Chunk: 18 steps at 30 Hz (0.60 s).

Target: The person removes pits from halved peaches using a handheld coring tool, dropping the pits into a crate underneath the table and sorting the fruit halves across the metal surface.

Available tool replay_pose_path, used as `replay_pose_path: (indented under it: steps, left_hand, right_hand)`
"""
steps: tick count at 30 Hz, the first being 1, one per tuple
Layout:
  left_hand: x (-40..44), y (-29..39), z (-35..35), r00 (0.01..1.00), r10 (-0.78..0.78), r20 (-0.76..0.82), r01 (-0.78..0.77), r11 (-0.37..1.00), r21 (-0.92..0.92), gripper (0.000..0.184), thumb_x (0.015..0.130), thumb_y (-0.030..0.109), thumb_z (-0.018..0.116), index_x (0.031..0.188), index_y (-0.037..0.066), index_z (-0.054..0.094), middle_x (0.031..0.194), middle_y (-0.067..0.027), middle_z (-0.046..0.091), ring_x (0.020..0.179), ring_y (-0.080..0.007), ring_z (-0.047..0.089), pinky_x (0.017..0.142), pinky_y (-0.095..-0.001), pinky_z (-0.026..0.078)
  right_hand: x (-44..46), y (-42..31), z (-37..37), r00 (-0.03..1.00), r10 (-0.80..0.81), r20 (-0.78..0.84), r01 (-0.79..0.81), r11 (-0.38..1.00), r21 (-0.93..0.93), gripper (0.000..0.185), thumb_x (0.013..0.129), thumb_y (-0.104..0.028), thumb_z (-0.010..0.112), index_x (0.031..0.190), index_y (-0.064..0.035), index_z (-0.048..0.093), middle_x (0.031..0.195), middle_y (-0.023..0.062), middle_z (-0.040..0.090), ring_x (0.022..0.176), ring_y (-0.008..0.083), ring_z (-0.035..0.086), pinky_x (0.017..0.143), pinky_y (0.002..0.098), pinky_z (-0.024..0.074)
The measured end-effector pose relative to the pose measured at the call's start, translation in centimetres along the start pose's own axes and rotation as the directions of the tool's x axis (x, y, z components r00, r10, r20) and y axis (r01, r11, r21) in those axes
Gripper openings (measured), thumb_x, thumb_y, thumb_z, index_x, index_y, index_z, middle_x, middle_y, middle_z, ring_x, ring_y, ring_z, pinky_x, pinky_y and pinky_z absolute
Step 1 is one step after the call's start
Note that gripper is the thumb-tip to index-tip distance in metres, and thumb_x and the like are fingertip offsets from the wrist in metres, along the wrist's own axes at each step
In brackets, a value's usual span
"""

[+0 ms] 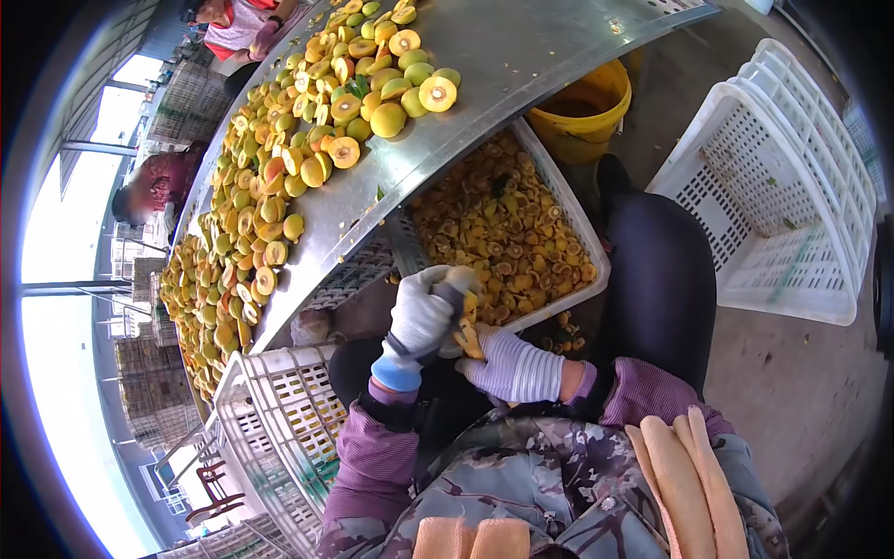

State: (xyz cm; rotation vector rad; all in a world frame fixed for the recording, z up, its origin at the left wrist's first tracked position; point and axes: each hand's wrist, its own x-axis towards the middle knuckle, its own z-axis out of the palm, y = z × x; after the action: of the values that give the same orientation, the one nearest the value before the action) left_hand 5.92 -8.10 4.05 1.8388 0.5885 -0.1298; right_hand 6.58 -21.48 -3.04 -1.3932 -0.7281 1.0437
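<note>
My left hand point(419, 317), in a white glove with a blue cuff, is closed in front of my lap. Its fingers curl round something that I cannot make out. Close against it, my right hand point(514, 365), in a striped pale glove, grips a yellow, elongated thing point(469, 341). Whether that is a tool handle or a piece of fruit is unclear. Just beyond my hands stands a white crate point(597, 250) full of brownish-yellow fruit pieces point(507, 228). Halved yellow-green stone fruit point(270, 191), some with pits showing, is heaped on the metal table point(466, 88).
A yellow bucket point(582, 116) stands under the table's edge. Stacked white crates point(773, 186) are at the right, and another white crate point(289, 410) is by my left arm. Two people point(247, 28) point(158, 191) are across the table.
</note>
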Motion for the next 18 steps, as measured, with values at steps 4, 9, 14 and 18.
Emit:
replay_pose_path:
  steps: [4,9,14,18]
  left_hand:
    - [-0.8,1.5,0.8,0.959,0.271,-0.078,-0.199,0.846,0.495,0.023,0.085,0.022,0.064,0.089,0.0,0.068,0.069,-0.0049,0.066,0.062,-0.012,0.061,0.058,-0.0255,0.048]
    - [0.1,-0.3,-2.4,0.927,0.24,0.289,-0.272,0.959,0.076,0.032,0.08,0.03,0.07,0.088,-0.001,0.068,0.077,-0.0058,0.067,0.072,-0.0113,0.062,0.065,-0.0254,0.049]
    - [0.5,-3.9,-0.9,0.924,0.319,0.212,-0.221,0.897,-0.382,0.054,0.083,0.053,0.06,0.089,-0.001,0.065,0.085,-0.0184,0.065,0.069,-0.0235,0.063,0.065,-0.0316,0.051]
    - [-0.2,-4.9,1.9,0.963,0.269,-0.022,-0.196,0.64,-0.743,0.062,0.082,0.058,0.057,0.091,-0.003,0.06,0.084,-0.0196,0.063,0.072,-0.0293,0.063,0.064,-0.0377,0.052]
  right_hand:
    - [0.0,0.6,0.5,0.976,-0.155,-0.155,0.137,0.983,-0.123,0.033,0.082,-0.015,0.059,0.111,-0.0005,0.052,0.087,0.0184,0.063,0.072,0.0309,0.063,0.069,0.0409,0.0518]
    - [-1.3,-3.2,-1.9,0.962,0.146,0.232,-0.206,0.943,0.26,0.021,0.084,-0.018,0.059,0.093,0.0001,0.052,0.069,0.0103,0.06,0.058,0.0216,0.06,0.053,0.0353,0.0499]
    - [-1.5,-2.9,-1.6,0.932,0.131,0.338,-0.3,0.803,0.515,0.019,0.089,-0.018,0.057,0.077,-0.004,0.051,0.052,0.0038,0.05,0.04,0.0137,0.05,0.037,0.0281,0.0419]
    - [-1.6,-3.0,-1.4,0.937,0.139,0.319,-0.307,0.762,0.571,0.023,0.09,-0.02,0.057,0.074,-0.0053,0.051,0.051,0.0021,0.049,0.037,0.0098,0.047,0.033,0.0246,0.0393]
